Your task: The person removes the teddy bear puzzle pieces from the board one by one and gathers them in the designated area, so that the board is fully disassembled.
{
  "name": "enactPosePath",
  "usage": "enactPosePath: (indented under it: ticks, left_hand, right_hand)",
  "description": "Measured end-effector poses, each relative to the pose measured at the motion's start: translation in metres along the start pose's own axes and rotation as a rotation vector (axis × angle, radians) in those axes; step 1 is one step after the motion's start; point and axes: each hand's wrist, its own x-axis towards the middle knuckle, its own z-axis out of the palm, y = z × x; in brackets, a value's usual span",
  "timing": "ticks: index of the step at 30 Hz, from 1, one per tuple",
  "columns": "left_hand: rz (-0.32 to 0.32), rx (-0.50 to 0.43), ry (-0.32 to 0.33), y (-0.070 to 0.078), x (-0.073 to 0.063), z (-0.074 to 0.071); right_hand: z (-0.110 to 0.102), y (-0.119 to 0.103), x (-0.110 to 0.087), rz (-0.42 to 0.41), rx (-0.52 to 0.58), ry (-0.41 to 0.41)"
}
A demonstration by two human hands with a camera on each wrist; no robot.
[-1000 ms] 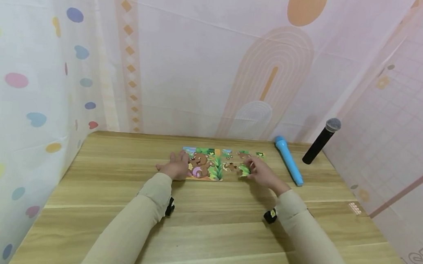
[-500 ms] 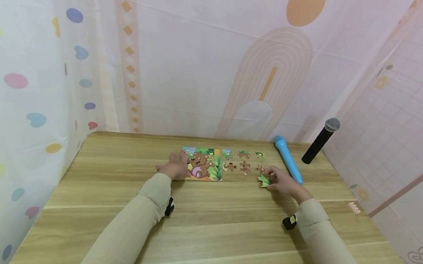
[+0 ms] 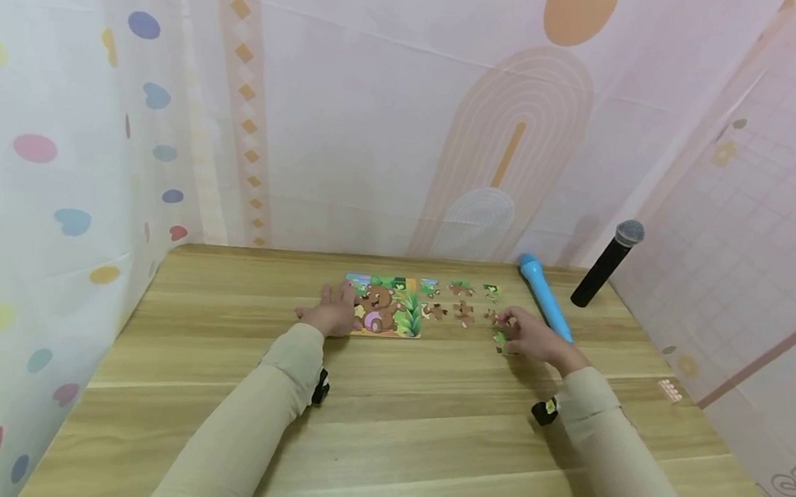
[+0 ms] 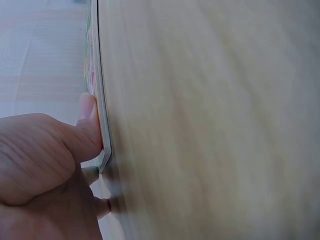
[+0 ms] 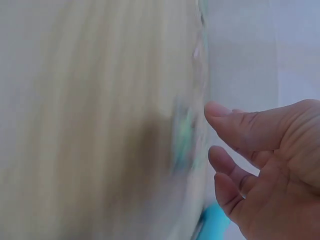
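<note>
A puzzle board with a cartoon bear [image 3: 383, 309] lies at the back middle of the wooden table. My left hand [image 3: 329, 313] rests at its left side, fingers spread; the left wrist view has the thumb [image 4: 89, 125] against the board's near edge [image 4: 104, 130]. To the right, my right hand [image 3: 536, 340] is over a green puzzle piece [image 3: 500, 343] and partly covers it. In the right wrist view that piece [image 5: 183, 140] lies blurred on the table, and a gap shows between it and the thumb [image 5: 245, 125]. The fingers are loosely bent and hold nothing.
Several loose puzzle pieces, among them a brown one [image 3: 463, 313], lie in rows right of the board. A blue toy microphone [image 3: 545, 297] lies behind my right hand. A black microphone [image 3: 600, 272] stands farther right. Patterned curtains [image 3: 351, 122] close off the back and sides.
My right hand has moved the green puzzle piece right and nearer to me, out of the loose pieces, and its fingers have come off it. My left hand has stayed on the board.
</note>
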Motion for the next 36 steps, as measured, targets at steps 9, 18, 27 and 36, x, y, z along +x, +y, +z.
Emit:
enactPosePath:
  ticks: [9, 18, 27, 36]
  left_hand:
    - [-0.017, 0.02, -0.015, -0.006, 0.008, 0.004]
    - [-0.067, 0.08, -0.055, -0.018, 0.022, 0.008]
    - [-0.055, 0.101, -0.042, -0.016, 0.023, 0.013]
    - [-0.058, 0.087, -0.024, -0.013, 0.021, 0.012]
  right_hand:
    - [0.034, -0.065, 0.047, -0.155, -0.05, -0.063]
    - [0.089, -0.107, 0.093, -0.191, -0.09, -0.102]
    - [0.106, -0.122, 0.102, -0.168, -0.203, -0.086]
    - [0.11, -0.126, 0.105, -0.224, -0.144, -0.073]
